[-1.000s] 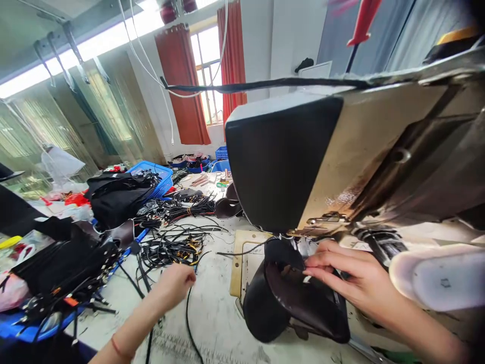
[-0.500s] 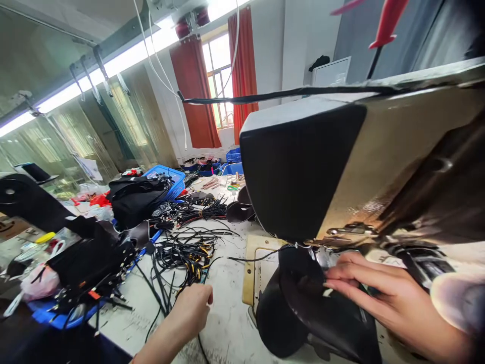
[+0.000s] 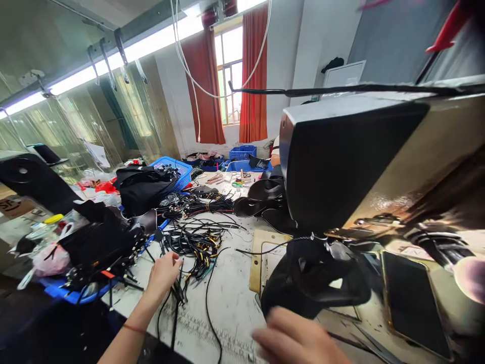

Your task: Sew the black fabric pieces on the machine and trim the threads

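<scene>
Cords (image 3: 200,246) tangled on tabletop (image 3: 235,298), left hand (image 3: 162,275) reaching in at their near edge, right hand (image 3: 299,337) blurred beside black piece (image 3: 278,288) under machine (image 3: 341,172), both grips unclear; separating one strand would need a fine pinch.

L hand (image 3: 164,273) is over the counter (image 3: 235,288), just in from the near edge: back of hand up, fingers curled, thumb side facing R, grip n/a to confirm b/c the palm side is hidden; L forearm (image 3: 131,331) comes up from the bottom of view, angled fwd and slightly R, wrist approx straight. R hand (image 3: 295,336) is well apart from L, lower in view and nearer the cam, motion-blurred, knuckles up w/ fingers bent and pointing L; exact finger pose unclear, R wrist cut off at bottom of view.
</scene>
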`<act>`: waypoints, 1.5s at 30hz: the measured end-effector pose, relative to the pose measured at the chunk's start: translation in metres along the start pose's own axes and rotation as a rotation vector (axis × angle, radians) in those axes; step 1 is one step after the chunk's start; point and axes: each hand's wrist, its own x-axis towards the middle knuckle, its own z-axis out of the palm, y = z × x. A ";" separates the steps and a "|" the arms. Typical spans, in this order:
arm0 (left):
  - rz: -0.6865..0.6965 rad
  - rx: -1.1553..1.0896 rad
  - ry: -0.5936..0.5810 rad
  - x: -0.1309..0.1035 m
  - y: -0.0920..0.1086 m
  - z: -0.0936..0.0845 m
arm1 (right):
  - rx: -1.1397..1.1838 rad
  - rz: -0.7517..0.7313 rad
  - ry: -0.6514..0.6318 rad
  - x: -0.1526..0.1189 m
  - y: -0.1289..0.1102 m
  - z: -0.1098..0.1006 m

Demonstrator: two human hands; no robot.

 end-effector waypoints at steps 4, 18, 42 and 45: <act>-0.012 -0.051 -0.037 0.014 0.007 0.009 | 0.156 0.448 -0.188 0.068 0.034 0.090; 0.090 -0.988 -0.222 -0.006 0.028 -0.015 | 0.696 0.685 0.359 0.134 0.066 0.142; 0.008 -1.487 -0.145 -0.057 0.101 -0.042 | 1.313 0.731 0.134 0.129 -0.008 0.105; -0.021 -1.522 -0.107 -0.039 0.104 -0.055 | 1.371 0.755 0.050 0.119 -0.010 0.109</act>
